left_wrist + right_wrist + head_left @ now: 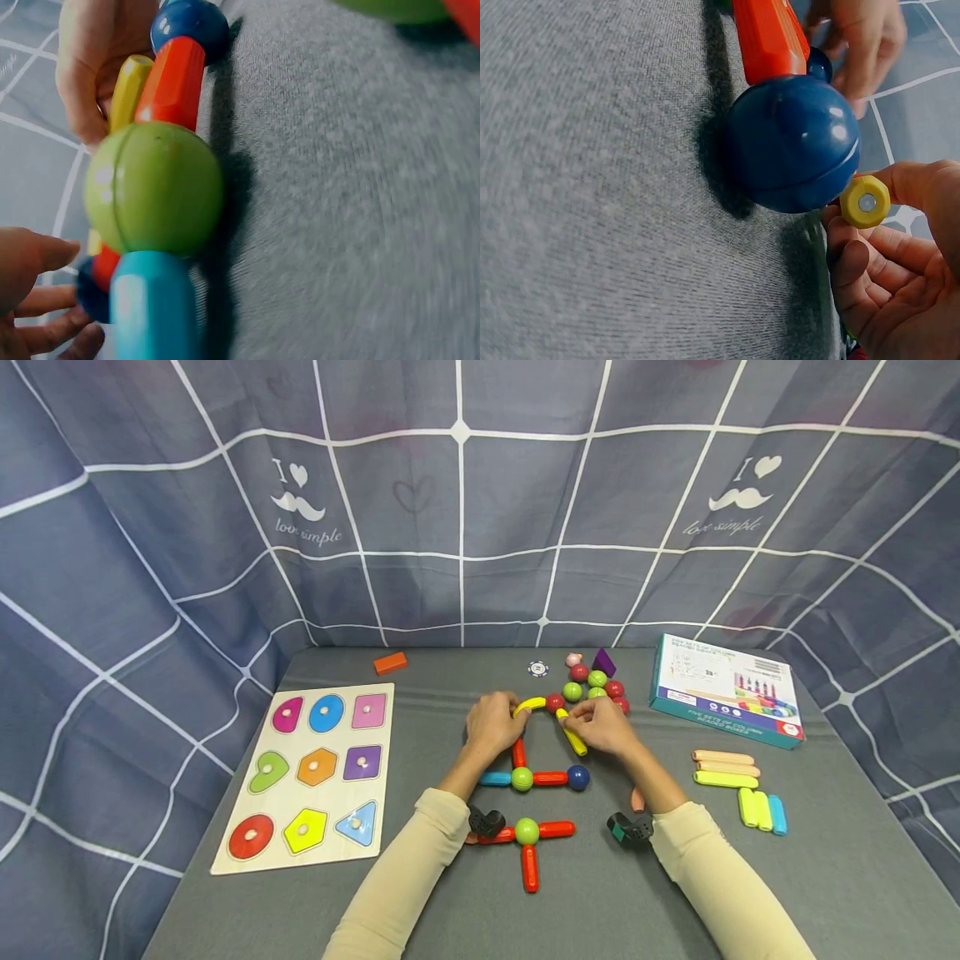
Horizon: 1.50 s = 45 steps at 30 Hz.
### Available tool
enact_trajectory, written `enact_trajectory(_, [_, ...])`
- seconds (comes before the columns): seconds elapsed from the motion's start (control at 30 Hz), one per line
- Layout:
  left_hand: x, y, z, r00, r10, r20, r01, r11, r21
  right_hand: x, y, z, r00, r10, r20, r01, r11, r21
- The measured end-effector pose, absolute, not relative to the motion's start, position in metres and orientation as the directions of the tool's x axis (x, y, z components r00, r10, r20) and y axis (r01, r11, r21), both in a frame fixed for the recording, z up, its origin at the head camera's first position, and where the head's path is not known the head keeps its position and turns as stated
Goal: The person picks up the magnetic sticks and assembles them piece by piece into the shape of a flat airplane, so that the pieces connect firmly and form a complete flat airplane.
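Observation:
In the head view my left hand (492,724) has thumb and index finger at the left end of a curved yellow rod (532,703), pinching it near a blue ball (94,292). That rod meets a red ball (555,702). My right hand (602,725) pinches a second yellow rod (573,737), whose upper end is at the red ball and lower end points toward me. An upright red rod (518,754) leads down to a green ball (521,779). From there a light blue rod (495,778) runs left and a red rod (551,777) right, to a dark blue ball (578,777).
Nearer me lies a green ball (527,832) with three red rods. Several loose balls (572,692) sit behind my right hand. A wooden shape board (249,783) lies left, a toy box (726,689) right, with loose rods (725,779) below it. An orange block (391,663) lies behind.

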<state>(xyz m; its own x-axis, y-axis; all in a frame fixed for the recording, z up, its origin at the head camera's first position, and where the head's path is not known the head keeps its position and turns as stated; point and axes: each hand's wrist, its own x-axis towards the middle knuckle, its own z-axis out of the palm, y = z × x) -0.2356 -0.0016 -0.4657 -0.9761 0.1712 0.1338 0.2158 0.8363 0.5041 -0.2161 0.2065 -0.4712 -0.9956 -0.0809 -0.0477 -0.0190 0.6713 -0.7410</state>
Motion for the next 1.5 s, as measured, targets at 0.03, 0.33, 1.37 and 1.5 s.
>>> enact_trajectory(0.03, [-0.233, -0.002, -0.462, -0.97, 0.188, 0.152, 0.239, 0.84, 0.487, -0.216, 0.207, -0.471, -0.995, -0.083, -0.047, -0.021, 0.671, -0.741])
enact_trajectory(0.33, [-0.205, -0.008, -0.437, -0.767, 0.639, 0.067, 0.603, 0.679, 0.418, -0.214, 0.208, -0.474, -0.995, -0.081, -0.06, -0.008, 0.661, -0.75])
enact_trajectory(1.37, [-0.181, -0.007, -0.462, -0.684, 0.724, 0.089, 0.718, 0.645, 0.263, -0.209, 0.203, -0.486, -0.989, -0.059, -0.134, 0.094, 0.449, -0.889])
enact_trajectory(1.5, [-0.177, -0.02, -0.456, -0.689, 0.714, 0.127, 0.714, 0.637, 0.29, -0.204, 0.202, -0.485, -0.995, -0.036, -0.098, 0.066, 0.511, -0.857])
